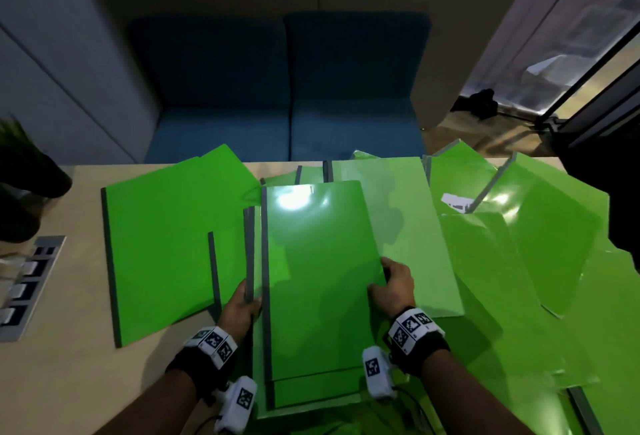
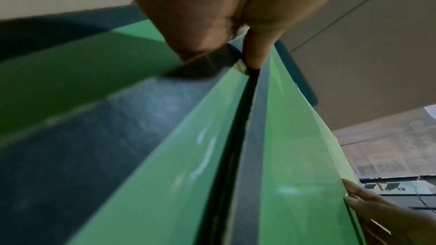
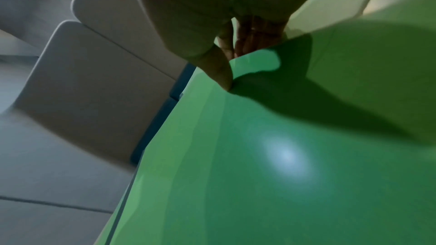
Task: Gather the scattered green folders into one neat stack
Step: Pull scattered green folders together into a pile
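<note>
Pale wooden worktop (image 1: pixel 69 348), blue sofa (image 1: pixel 277 95) up at twelve o'clock, green folders (image 1: pixel 485 254) fanned everywhere. Dead centre, the top folder (image 1: pixel 318 278) sits on a small pile. Left hand (image 1: pixel 240 306) at nine o'clock pinches a grey spine (image 1: pixel 248 254); right hand (image 1: pixel 394 290) at three o'clock curls over the top folder's edge.

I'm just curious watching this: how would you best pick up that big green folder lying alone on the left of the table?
Probably by its near right corner, coming from the right. The left folder lies flat on the table, its grey spine along the left edge; that corner lies closest to the left hand.
</note>
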Demonstrator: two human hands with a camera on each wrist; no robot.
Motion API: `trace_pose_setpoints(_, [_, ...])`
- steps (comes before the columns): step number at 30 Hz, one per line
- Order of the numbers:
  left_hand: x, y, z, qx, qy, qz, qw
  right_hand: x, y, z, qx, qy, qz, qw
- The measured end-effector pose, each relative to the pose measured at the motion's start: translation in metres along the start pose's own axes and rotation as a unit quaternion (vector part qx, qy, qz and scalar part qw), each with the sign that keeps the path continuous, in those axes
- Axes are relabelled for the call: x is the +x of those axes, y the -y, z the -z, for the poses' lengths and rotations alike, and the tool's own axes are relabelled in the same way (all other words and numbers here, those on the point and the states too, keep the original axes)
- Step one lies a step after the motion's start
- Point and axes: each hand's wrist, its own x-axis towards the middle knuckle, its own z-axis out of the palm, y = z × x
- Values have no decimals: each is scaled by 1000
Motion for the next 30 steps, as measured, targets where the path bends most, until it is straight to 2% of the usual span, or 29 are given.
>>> trace_pose_setpoints(2, [-9, -1, 2, -26, -13, 17, 999, 5, -6, -9, -25, 30, 5, 999])
trace_pose_setpoints(4, [-17, -1, -1, -24, 0, 9, 1000, -32, 32, -2, -40, 42, 19, 998])
trace_pose_setpoints(7, [-18, 5, -2, 70, 19, -5, 997, -48, 43, -6, -35, 44, -15, 998])
trace_pose_setpoints(11, [-14, 13, 8, 65, 14, 7, 998, -52, 45, -1, -19, 50, -43, 998])
trace_pose_setpoints(15, [-15, 18, 12, 51, 22, 18, 998, -52, 45, 4, -71, 65, -20, 995])
trace_pose_setpoints(18, [-18, 13, 8, 3, 31, 27, 999, -55, 48, 4, -140, 52, -2, 989])
trace_pose_setpoints(21, [-23, 9, 2, 58, 19, 9, 998, -59, 49, 3, -162, 63, 10, 985])
trace_pose_setpoints(24, [-25, 12, 3, 98, 37, -1, 994, -58, 51, 8, -183, 96, 20, 978])
trace_pose_setpoints(27, [-24, 12, 7, 142, 63, 8, 988, -52, 58, 16, -183, 72, 30, 980])
trace_pose_setpoints(30, [-20, 5, 4, 143, 60, 3, 988, -35, 75, 25, -173, 41, 48, 983])
